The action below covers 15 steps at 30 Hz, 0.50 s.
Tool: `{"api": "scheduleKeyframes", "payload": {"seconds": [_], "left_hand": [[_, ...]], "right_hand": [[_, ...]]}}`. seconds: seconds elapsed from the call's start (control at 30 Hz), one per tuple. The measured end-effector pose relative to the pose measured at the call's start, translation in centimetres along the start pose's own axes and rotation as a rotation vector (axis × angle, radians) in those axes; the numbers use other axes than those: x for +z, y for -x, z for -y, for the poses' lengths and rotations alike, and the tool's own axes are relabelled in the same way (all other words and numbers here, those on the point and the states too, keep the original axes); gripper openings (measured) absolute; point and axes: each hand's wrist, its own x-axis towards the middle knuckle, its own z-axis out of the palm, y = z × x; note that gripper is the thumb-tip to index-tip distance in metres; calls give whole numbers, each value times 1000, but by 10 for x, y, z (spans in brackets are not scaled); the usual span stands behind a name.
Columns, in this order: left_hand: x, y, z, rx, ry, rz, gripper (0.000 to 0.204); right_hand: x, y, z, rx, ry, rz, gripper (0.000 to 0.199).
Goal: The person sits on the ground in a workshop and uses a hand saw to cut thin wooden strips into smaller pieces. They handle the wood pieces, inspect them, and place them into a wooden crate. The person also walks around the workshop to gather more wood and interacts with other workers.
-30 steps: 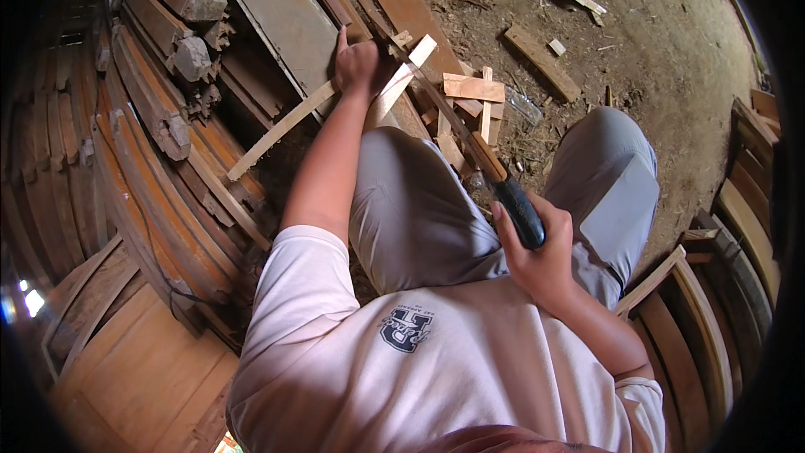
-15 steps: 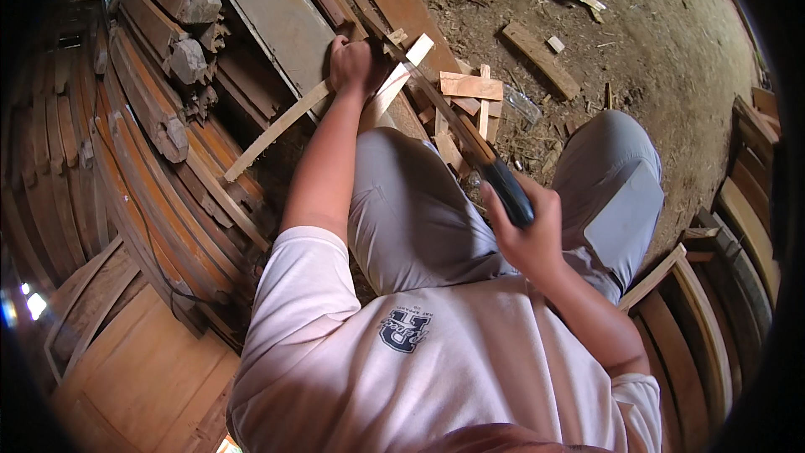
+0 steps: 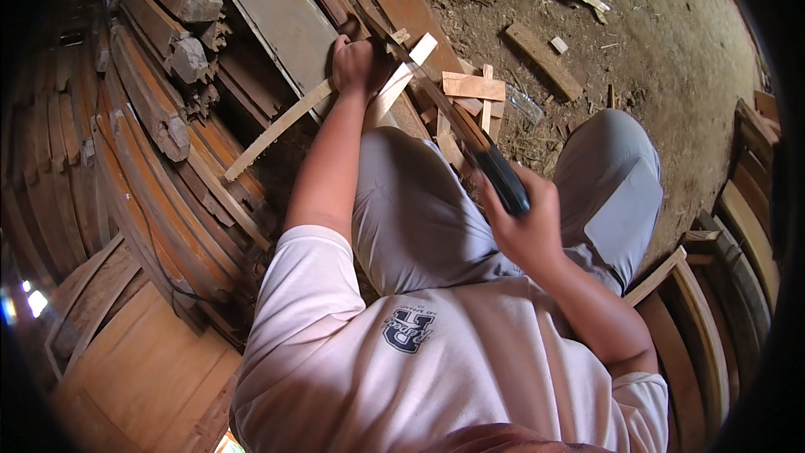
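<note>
My right hand is closed around the black handle of a handsaw. The saw's long blade slants away to the upper left, past the fingers of my left hand. That hand is closed on a thin wooden strip, pressing it near the far end of the blade. One end of the strip sticks out to the lower left, and its part under the fingers is hidden. A pale piece of wood lies beneath the blade, just right of my left hand. Exactly where the teeth touch cannot be made out.
Offcuts are heaped beside my knees, near a clear plastic bottle. Stacked dark timber fills the left side. A grey board lies ahead, a loose plank rests on the dirt floor, and more boards stand at right.
My right hand has pushed the saw a short way forward to the upper left. My left hand stays nearly in place on the strip.
</note>
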Motion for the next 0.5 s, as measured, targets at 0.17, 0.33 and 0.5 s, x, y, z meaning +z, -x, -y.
{"api": "scheduleKeyframes", "payload": {"seconds": [0.17,0.33,0.5], "left_hand": [[49,14,43,-112,-58,-57,19],[-10,-1,-9,-14,137,4,21],[53,14,40,-98,-41,16,21]], "right_hand": [[-27,33,28,-40,62,25,25],[18,-21,-5,-45,-20,-18,16],[-16,23,13,-33,60,65,22]]}}
